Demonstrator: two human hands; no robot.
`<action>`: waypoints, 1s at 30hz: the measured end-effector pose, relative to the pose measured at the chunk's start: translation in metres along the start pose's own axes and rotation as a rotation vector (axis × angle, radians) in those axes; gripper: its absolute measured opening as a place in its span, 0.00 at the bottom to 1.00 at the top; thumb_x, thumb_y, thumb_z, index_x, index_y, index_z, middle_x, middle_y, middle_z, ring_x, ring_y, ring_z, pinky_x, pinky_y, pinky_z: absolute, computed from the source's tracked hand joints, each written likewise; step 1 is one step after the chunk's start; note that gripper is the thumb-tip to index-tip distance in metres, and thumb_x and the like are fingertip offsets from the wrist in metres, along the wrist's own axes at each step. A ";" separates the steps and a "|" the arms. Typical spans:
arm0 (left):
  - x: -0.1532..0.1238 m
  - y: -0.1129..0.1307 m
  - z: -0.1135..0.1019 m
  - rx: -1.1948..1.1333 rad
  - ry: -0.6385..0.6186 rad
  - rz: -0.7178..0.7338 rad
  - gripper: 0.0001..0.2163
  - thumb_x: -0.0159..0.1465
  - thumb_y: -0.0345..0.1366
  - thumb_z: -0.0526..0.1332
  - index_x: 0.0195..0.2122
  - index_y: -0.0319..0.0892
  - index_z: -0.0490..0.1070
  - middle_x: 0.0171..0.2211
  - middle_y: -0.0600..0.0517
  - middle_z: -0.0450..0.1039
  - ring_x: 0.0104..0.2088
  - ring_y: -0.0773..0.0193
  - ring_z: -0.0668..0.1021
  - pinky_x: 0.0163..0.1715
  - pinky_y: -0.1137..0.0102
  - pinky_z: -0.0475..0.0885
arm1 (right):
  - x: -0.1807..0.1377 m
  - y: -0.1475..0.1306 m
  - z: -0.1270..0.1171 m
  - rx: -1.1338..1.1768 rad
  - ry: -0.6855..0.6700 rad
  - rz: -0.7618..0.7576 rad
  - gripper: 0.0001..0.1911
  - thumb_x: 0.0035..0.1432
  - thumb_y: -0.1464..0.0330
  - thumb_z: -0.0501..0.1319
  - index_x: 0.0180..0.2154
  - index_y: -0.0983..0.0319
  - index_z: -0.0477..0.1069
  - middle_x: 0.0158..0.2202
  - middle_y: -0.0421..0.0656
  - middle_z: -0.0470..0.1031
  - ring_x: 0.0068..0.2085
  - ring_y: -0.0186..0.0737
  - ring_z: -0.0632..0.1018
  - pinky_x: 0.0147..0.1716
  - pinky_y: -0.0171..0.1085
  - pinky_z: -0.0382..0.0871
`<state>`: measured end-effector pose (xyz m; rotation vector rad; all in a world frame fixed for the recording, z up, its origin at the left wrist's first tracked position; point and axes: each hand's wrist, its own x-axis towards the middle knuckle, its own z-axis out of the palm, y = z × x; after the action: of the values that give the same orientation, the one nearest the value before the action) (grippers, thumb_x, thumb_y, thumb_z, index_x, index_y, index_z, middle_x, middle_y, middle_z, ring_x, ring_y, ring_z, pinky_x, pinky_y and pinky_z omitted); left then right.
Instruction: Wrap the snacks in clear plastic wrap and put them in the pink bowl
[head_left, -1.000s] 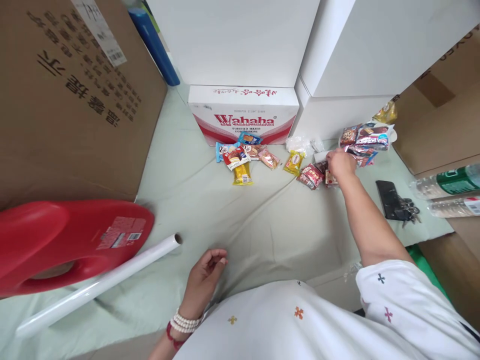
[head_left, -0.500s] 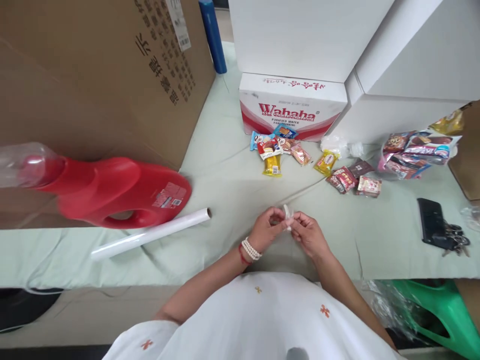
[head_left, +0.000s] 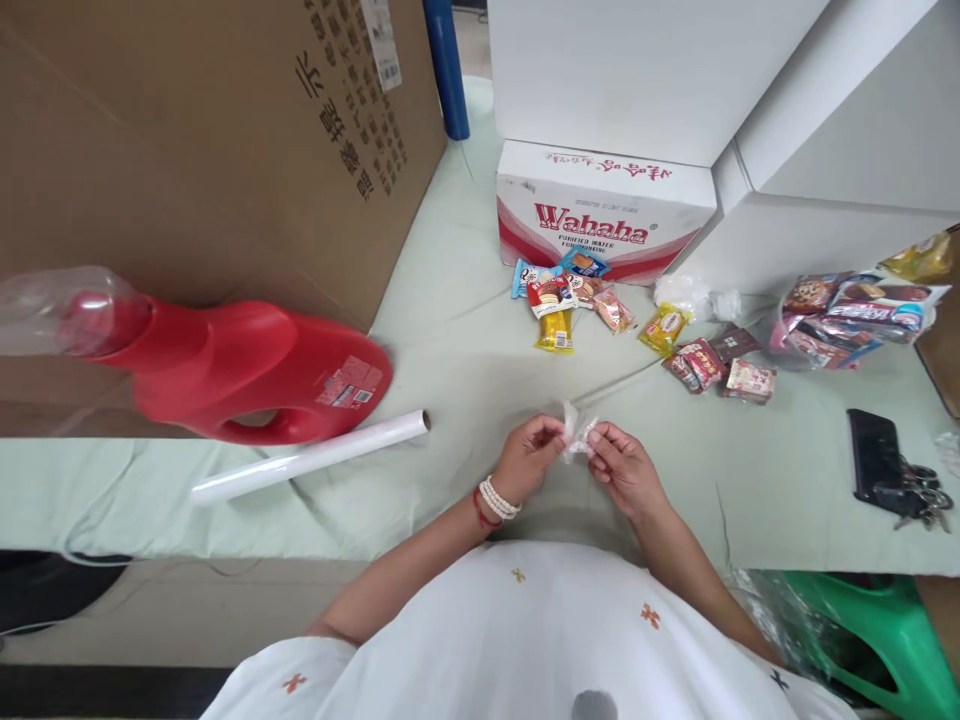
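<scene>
Between my hands, over the near part of the table, is a small crumpled piece of clear plastic [head_left: 576, 432], perhaps a little bag. My left hand [head_left: 530, 457], with white beads and a red cord at its wrist, pinches its left side. The thumb and fingertips of my right hand [head_left: 624, 468] are closed on its right side. Beyond the hands lie several wrapped snacks [head_left: 555, 295] by the Wahaha carton. A second cluster of wrapped snacks [head_left: 701, 362] lies to the right, with a yellow packet [head_left: 664, 328] beside it.
A red jug [head_left: 262, 370] lies on its side at left before a large brown carton [head_left: 225, 180], next to a white roll [head_left: 315, 457]. The Wahaha carton [head_left: 600, 225] and white boxes stand behind. At right are a snack-filled bag [head_left: 855, 315], a phone [head_left: 874, 455] and keys [head_left: 926, 500].
My hands have drawn slightly apart, and the plastic between them is spread wider. The view has shifted a little, so the table things appear further right.
</scene>
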<state>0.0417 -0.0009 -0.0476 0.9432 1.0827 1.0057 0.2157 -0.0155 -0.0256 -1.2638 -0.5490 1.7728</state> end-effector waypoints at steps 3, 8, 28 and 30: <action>0.010 -0.004 -0.015 -0.249 0.174 -0.134 0.20 0.50 0.50 0.75 0.31 0.40 0.74 0.25 0.56 0.72 0.23 0.71 0.70 0.25 0.73 0.65 | 0.002 -0.001 -0.008 0.020 0.072 -0.052 0.21 0.46 0.55 0.77 0.30 0.61 0.71 0.25 0.35 0.64 0.23 0.26 0.57 0.18 0.28 0.48; 0.010 -0.003 -0.027 -0.305 0.187 -0.189 0.19 0.51 0.49 0.75 0.33 0.39 0.77 0.28 0.52 0.77 0.22 0.73 0.71 0.23 0.75 0.63 | -0.013 0.003 -0.042 -0.358 0.012 0.039 0.23 0.54 0.48 0.70 0.29 0.60 0.70 0.25 0.37 0.66 0.23 0.30 0.58 0.20 0.31 0.50; -0.013 0.015 -0.031 0.255 -0.515 -0.068 0.15 0.61 0.46 0.69 0.27 0.40 0.72 0.34 0.50 0.71 0.35 0.65 0.72 0.39 0.69 0.67 | 0.024 -0.089 -0.027 -0.971 -0.125 -0.537 0.14 0.62 0.57 0.63 0.41 0.61 0.77 0.38 0.45 0.78 0.38 0.43 0.77 0.40 0.41 0.72; -0.015 0.015 -0.028 0.259 -0.518 -0.055 0.15 0.61 0.46 0.68 0.26 0.40 0.70 0.34 0.51 0.70 0.35 0.65 0.72 0.39 0.68 0.67 | 0.024 -0.095 -0.021 -1.117 0.140 -0.777 0.11 0.62 0.60 0.63 0.41 0.60 0.77 0.42 0.48 0.76 0.42 0.46 0.76 0.44 0.43 0.71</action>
<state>0.0096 -0.0080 -0.0356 1.2899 0.8018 0.5334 0.2698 0.0517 0.0250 -1.5168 -1.7980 0.6482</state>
